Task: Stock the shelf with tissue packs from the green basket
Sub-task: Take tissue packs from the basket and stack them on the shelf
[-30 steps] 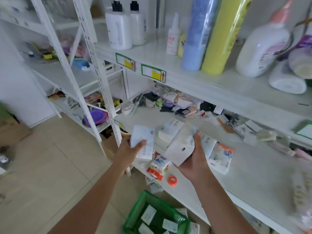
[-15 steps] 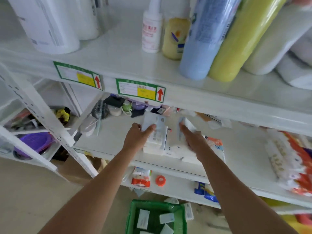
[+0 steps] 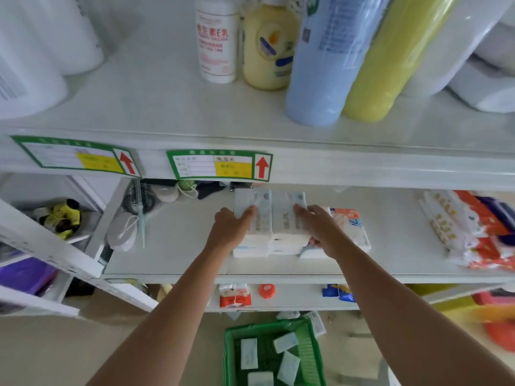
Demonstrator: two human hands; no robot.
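Note:
Two white tissue packs lie side by side on top of other packs on the middle shelf (image 3: 172, 246). My left hand (image 3: 231, 228) grips the left tissue pack (image 3: 260, 215) and my right hand (image 3: 323, 228) grips the right tissue pack (image 3: 285, 218). An orange-printed tissue pack (image 3: 354, 227) lies just right of my right hand. On the floor below stands the green basket (image 3: 312, 349) with several small white tissue packs (image 3: 285, 342) inside.
Bottles and a blue roll (image 3: 326, 59) and yellow roll (image 3: 390, 59) fill the upper shelf. A hairbrush (image 3: 139, 201) and small items sit at the middle shelf's back left; wrapped packs (image 3: 468, 227) lie at its right. A lower shelf holds an orange tape roll (image 3: 267, 291).
Both hands have carried their tissue packs from the air in front of the shelf onto the stack on the middle shelf. My view has moved closer to the shelf.

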